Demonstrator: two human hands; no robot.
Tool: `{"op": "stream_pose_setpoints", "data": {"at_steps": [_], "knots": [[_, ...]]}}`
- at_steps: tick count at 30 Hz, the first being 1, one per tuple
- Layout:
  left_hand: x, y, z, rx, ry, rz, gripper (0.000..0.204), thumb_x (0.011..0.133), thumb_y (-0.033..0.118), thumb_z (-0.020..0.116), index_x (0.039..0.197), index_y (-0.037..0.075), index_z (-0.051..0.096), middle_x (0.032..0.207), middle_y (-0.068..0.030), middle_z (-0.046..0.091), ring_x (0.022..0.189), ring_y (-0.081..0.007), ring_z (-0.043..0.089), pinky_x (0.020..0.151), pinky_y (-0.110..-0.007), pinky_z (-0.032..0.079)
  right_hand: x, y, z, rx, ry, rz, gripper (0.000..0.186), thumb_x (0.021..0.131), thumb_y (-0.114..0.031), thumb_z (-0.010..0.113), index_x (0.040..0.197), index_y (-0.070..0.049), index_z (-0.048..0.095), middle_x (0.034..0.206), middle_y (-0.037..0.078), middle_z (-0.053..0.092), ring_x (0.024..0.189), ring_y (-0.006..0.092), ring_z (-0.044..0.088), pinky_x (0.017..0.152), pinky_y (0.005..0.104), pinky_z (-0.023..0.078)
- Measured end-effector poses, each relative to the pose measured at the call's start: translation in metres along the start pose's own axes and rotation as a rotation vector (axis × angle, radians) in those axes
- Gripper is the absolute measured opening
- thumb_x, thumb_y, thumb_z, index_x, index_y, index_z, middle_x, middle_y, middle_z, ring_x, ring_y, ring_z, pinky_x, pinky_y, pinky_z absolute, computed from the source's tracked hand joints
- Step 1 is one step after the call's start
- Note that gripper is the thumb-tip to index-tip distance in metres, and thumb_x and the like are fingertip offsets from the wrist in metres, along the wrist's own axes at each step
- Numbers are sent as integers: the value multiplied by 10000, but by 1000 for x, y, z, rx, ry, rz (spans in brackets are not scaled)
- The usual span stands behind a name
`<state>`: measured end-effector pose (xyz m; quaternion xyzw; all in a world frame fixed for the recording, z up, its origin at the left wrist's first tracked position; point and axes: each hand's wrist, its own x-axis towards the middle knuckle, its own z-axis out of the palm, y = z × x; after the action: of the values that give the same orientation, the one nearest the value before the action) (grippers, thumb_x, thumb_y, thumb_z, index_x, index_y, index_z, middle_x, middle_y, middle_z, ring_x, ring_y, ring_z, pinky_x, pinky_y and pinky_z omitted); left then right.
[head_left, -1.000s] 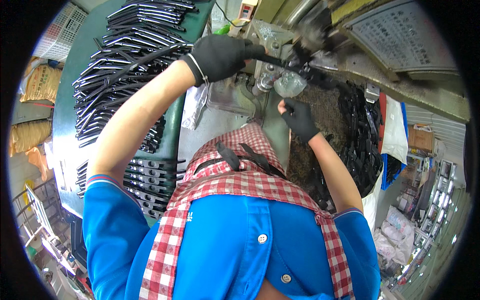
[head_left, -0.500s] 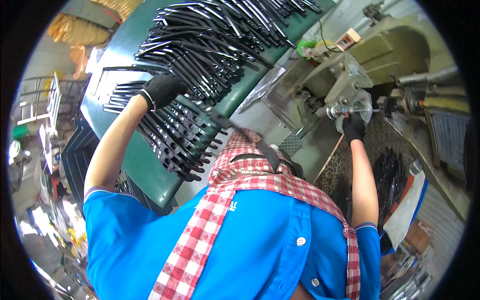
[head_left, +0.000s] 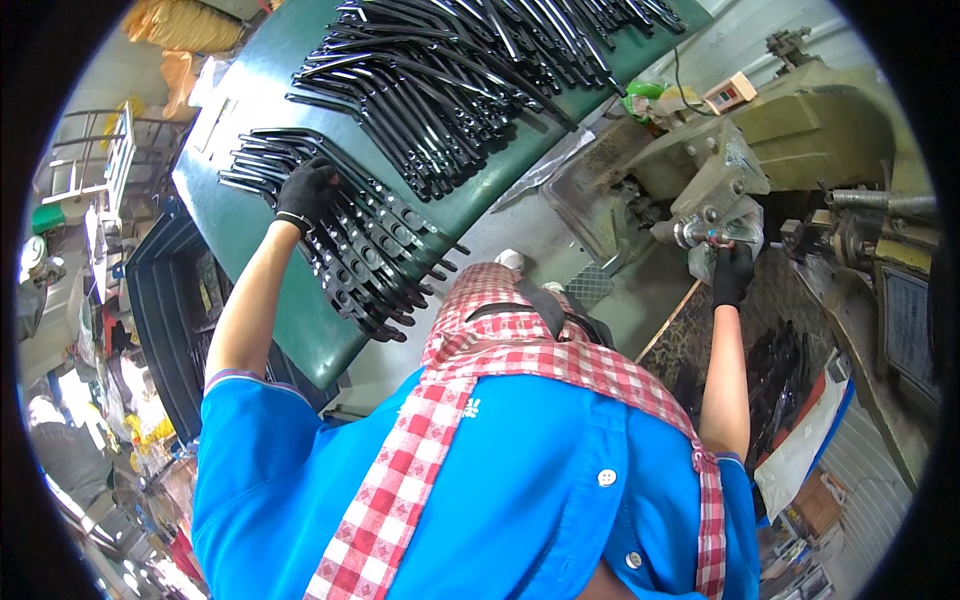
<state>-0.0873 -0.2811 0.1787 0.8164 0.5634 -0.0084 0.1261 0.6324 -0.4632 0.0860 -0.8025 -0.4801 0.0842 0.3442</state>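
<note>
My left hand (head_left: 308,192), in a black glove, lies closed over the row of bent black metal rods (head_left: 385,225) on the green table. Its fingers curl around the outermost rod on the side nearest the larger heap. The lower ends of these rods are flattened, with round holes. At the right my right hand (head_left: 733,275), also black-gloved, is at a machine's metal fixture (head_left: 700,232), fingers closed by a short cylindrical part. Whatever those fingers grip is too small to make out. Clear plastic sheeting wraps the fixture around it.
A larger heap of bent black rods (head_left: 440,90) covers the far part of the green table (head_left: 300,345). Dark stacked crates (head_left: 165,310) stand left of it. The greenish machine body (head_left: 820,130) fills the right side, with a small switch box (head_left: 731,93) on it.
The rod in my left hand has come down and back against the row, where it now lines up with the others. My right hand stays at the fixture. The whole view has shifted slightly.
</note>
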Motion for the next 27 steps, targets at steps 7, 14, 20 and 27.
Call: {"op": "stream_pose_setpoints", "data": {"at_steps": [7, 14, 20, 27], "knots": [[47, 23, 23, 155, -50, 210, 364, 790, 138, 635, 1150, 141, 584, 1258, -84, 546, 1081, -328, 570, 862, -413, 496, -15, -211, -73, 1157, -164, 384, 53, 896, -50, 583, 885, -34, 534, 801, 64, 551, 761, 192, 565, 699, 372, 507], [70, 43, -1, 274, -209, 406, 385, 693, 113, 685, 1065, 179, 612, 1103, -74, 574, 1009, -323, 557, 819, -424, 486, -20, -215, -73, 935, -6, 196, 214, 833, -113, 688, 971, 12, 580, 835, 95, 627, 681, 234, 674, 661, 346, 550], [77, 7, 24, 287, -227, 451, 491, 678, 143, 727, 1137, 142, 551, 1203, -103, 544, 1102, -327, 516, 921, -412, 446, -20, -232, -61, 918, 106, 211, 174, 853, -149, 678, 835, 11, 614, 695, 52, 621, 599, 136, 606, 606, 291, 501], [80, -4, 28, 282, -172, 455, 413, 708, 85, 678, 1099, 126, 553, 1070, -108, 590, 1022, -321, 549, 877, -422, 456, -23, -237, -64, 852, 142, 200, 186, 823, -139, 706, 853, 16, 607, 712, 57, 619, 615, 138, 616, 560, 286, 519]]}}
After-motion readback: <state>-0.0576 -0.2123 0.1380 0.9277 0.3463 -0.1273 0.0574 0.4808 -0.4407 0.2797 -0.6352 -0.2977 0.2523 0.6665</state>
